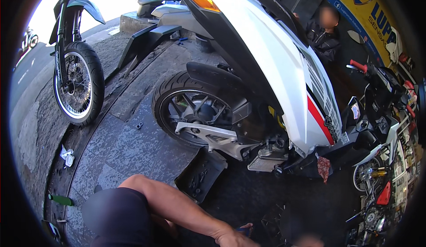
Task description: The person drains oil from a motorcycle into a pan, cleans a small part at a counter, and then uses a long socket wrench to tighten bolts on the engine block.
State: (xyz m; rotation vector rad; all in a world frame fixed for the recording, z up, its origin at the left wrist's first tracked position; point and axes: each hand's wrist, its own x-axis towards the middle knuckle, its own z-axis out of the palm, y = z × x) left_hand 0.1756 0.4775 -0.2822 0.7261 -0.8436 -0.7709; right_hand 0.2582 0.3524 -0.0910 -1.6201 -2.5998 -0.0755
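Observation:
My left forearm crosses the lower part of the head view, and my left hand [233, 238] hangs low at the bottom edge. Its fingers are cut off, so their pose and anything in them stay hidden. Beside it is a foot in a blue sandal [245, 230]. A blurred skin-coloured patch [308, 241] shows at the lower edge; whether it is my right hand is unclear. Ahead stands a white scooter [275, 65] with a red stripe, its rear wheel [195, 109] and silver swingarm [213, 135] exposed. A dark tray [217, 165] below the wheel holds several small metal parts.
Several small nuts [140, 125] lie on the tiles. Farther left are a green bottle [61, 199], crumpled white litter [67, 156] and another motorcycle's front wheel [80, 83]. A red patterned rag [323, 169] hangs under the scooter. Another person [321, 36] and more motorbikes [372, 114] are at right.

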